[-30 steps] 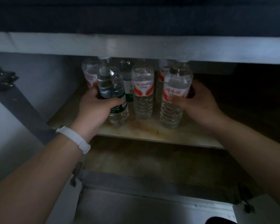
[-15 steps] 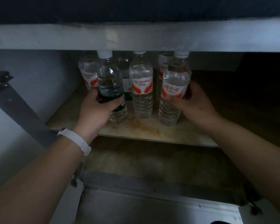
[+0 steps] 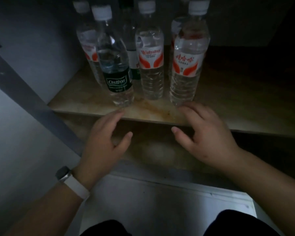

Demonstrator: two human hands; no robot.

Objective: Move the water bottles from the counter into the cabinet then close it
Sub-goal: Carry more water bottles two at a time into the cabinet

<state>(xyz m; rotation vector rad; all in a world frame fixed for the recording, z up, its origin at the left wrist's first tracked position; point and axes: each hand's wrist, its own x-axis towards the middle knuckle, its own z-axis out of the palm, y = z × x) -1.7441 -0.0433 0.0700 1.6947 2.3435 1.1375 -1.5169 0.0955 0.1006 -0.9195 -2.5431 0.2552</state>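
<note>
Several water bottles (image 3: 149, 53) upright on cabinet shelf (image 3: 85, 97)

Clear glossy plastic bottles (image 3: 149, 53), stained wood shelf (image 3: 85, 99)

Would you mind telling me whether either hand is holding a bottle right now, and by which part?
Nothing is held. The left hand and right hand are open, in front of the shelf, clear of the bottles.

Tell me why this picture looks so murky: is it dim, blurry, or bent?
Head view: the cabinet interior is dim, darkest at right; light catches the shelf front edge and white bottle caps. Both hands, left hand and right hand, look softly smeared. The wide lens bends the cabinet's left wall.
</note>
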